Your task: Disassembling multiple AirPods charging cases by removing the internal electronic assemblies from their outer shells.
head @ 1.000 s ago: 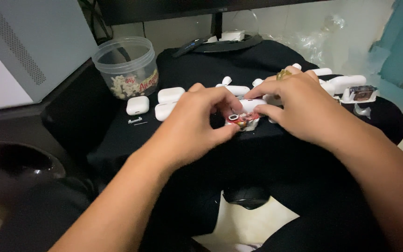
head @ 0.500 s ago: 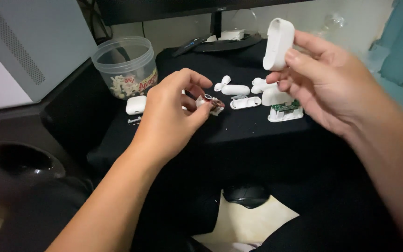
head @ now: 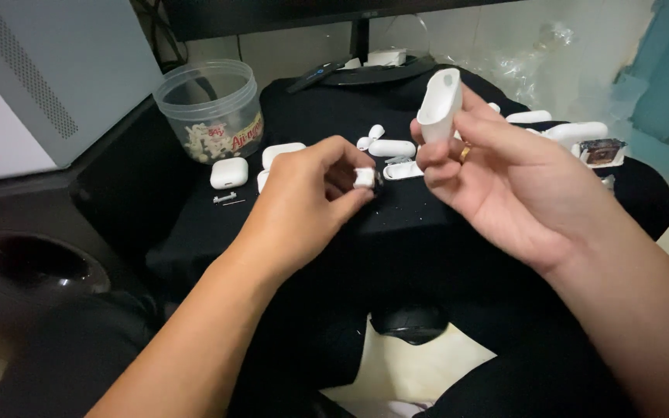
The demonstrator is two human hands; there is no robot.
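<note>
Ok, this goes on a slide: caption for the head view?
Right hand lifts a white shell; left hand pinches a small part.

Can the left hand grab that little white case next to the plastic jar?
Probably not right away: the left hand already pinches a small white part. The path to the white case looks open.

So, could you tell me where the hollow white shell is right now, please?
In the head view, the hollow white shell is raised right of centre in the right hand, above the black cloth and loose white parts.
</note>
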